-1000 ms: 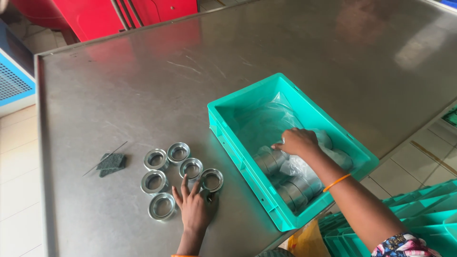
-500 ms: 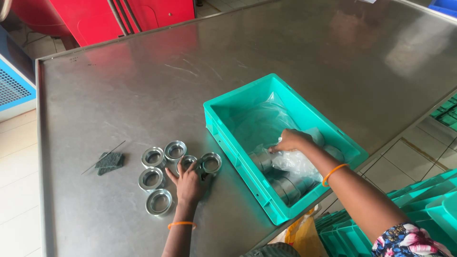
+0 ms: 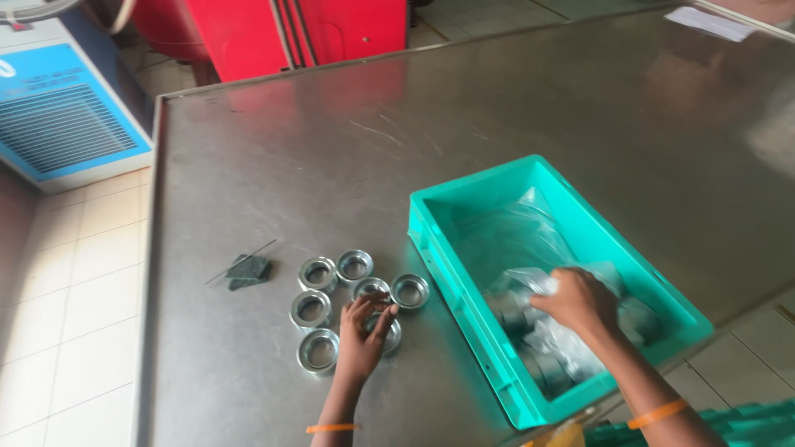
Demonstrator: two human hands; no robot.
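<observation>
Hands split between rings and crate.
I see my left hand (image 3: 362,337) spread over shiny round metal rings (image 3: 311,309); my right hand (image 3: 580,300) grips clear plastic wrap (image 3: 517,236) inside the teal plastic crate (image 3: 464,263).

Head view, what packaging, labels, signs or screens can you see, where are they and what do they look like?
Plastic bag: inside the teal crate, clear, crumpled, under the right hand.
Panel: front of a unit at far left, blue with a grille.
Paper: table's far right corner, white sheet.
No screens.
</observation>
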